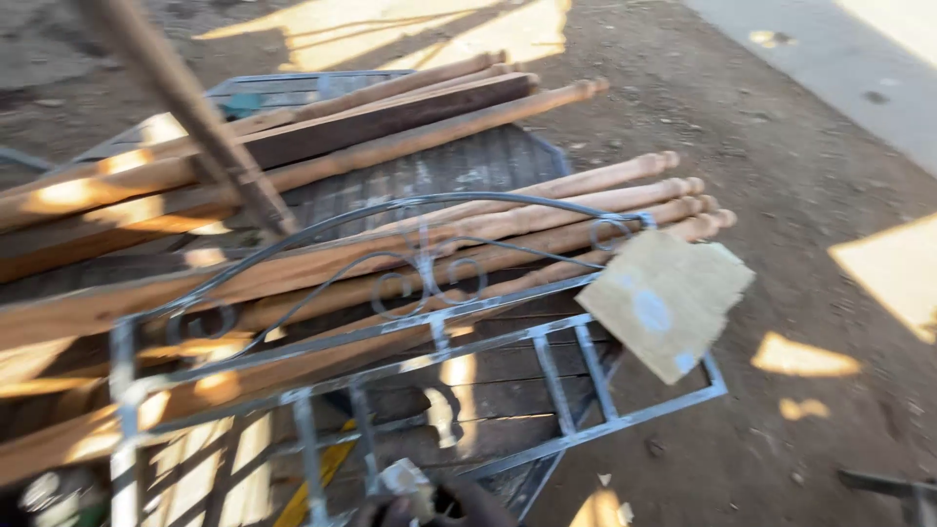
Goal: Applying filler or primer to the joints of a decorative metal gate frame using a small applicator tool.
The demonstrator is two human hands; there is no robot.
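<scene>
Neither of my hands shows clearly. A dark blurred shape (444, 503) with a pale lump on it sits at the bottom edge, and I cannot tell whether it is a hand. Just above it lies a grey metal gate frame (410, 366) with curled scrollwork and an arched top bar, tilted over a pile. Under and behind the frame lie several long turned wooden poles (547, 210), their rounded ends pointing to the upper right. A pale flat board piece (664, 298) rests on the frame's right corner.
A dark wooden plank (390, 117) and more poles lie at the back on a slatted grey metal platform (488, 161). A blurred wooden stick (185, 107) crosses the upper left. Bare sunlit dirt (781, 176) spreads to the right, with a concrete strip (839, 59) beyond.
</scene>
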